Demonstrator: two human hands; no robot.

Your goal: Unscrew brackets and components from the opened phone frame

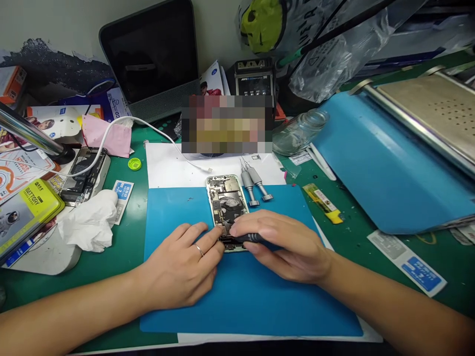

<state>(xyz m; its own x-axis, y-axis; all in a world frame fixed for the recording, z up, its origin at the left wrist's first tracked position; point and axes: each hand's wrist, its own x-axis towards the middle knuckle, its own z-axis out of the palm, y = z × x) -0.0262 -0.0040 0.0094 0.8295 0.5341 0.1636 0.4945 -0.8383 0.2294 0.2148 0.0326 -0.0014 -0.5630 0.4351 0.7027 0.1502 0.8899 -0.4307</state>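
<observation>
Left hand (185, 262) rests on lower left of an opened phone (227, 200) on the blue mat (252, 291), grip unclear; right hand (289, 242) pinches a dark tool (254, 238) over its lower end. Opening looks done; work inside and closing, outstanding.

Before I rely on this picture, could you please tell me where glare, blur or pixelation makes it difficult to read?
In the head view, a pixelated block hides part of the area beyond the opened phone; bright glints mark the glass jar and the clear plastic bag; the dark screen carries a faint reflection; fine detail on the phone is too small to read.
</observation>
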